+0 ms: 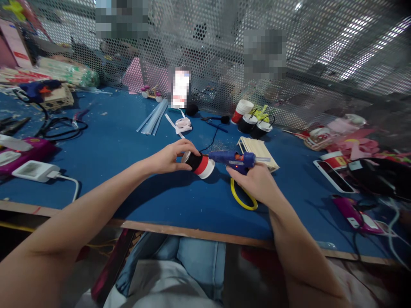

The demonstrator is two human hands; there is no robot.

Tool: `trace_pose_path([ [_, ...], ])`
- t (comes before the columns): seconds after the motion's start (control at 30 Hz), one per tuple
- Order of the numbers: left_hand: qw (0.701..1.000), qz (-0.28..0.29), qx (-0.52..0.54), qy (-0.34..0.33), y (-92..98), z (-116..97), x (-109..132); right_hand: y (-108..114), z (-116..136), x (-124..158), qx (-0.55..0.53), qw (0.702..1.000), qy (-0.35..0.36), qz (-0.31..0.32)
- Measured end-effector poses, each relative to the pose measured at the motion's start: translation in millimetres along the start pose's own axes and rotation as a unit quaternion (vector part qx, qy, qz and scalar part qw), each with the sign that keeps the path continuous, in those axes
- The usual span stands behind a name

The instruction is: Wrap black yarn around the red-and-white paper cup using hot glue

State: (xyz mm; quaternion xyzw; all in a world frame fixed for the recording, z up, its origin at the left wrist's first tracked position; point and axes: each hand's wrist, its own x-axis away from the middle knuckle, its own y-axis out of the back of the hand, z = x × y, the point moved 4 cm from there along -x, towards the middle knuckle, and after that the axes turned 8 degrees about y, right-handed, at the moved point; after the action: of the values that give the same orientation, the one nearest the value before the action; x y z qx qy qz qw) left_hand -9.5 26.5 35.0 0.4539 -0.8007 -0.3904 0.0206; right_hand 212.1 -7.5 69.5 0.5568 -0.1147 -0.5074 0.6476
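My left hand (175, 157) grips a small paper cup (205, 166) by its base end; the cup lies tilted on its side, wrapped with black and red bands, its white end to the right. In my right hand (257, 179) is a blue hot glue gun (231, 158), a clear glue stick poking out of its back. The gun's nozzle points left and reaches the upper side of the cup; whether it touches cannot be made out. Below the gun, a yellow scissors handle (244, 199) lies on the table. A black cord (212, 139) runs behind the cup.
Behind are clear glue sticks (152, 117), a roll of pale ribbon (183, 125), pliers (215, 124) and several cups (248, 122). A wooden-stick piece (258, 149) sits behind the gun. Power strips (25, 156) and a phone (334, 176) flank the blue table (167, 196); perforated metal rises behind.
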Motion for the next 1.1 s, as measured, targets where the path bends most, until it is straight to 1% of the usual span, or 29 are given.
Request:
trace_pose_path([
  [0.1,1.000,0.002,-0.001,-0.002,0.2,-0.1,-0.1,-0.6,-1.7,-1.2,0.014,1.000,-0.012,-0.007],
  [0.3,1.000,0.003,0.001,-0.008,-0.1,0.1,-0.3,2.0,3.9,1.1,0.008,1.000,0.009,0.004],
  [0.4,1.000,0.003,-0.004,-0.005,0.0,-0.2,-0.2,0.4,1.4,0.4,0.022,1.000,0.000,-0.004],
  [0.57,1.000,-0.002,-0.006,0.003,0.1,0.2,-0.1,-0.6,3.6,1.5,0.016,1.000,-0.008,0.008],
  [0.67,1.000,-0.001,0.001,0.026,-0.3,1.7,0.1,2.3,8.8,4.1,-0.006,1.000,-0.006,0.004],
  [0.8,0.998,0.001,0.017,0.067,-0.8,2.9,0.5,2.7,13.0,6.4,-0.025,0.999,-0.007,0.020],
  [0.93,0.996,-0.002,0.024,0.081,-0.6,3.1,0.6,2.1,13.5,7.7,-0.012,0.999,-0.009,0.029],
  [1.1,0.996,-0.003,0.021,0.086,-0.5,5.8,0.8,0.8,15.4,9.7,0.010,0.999,0.006,0.036],
])
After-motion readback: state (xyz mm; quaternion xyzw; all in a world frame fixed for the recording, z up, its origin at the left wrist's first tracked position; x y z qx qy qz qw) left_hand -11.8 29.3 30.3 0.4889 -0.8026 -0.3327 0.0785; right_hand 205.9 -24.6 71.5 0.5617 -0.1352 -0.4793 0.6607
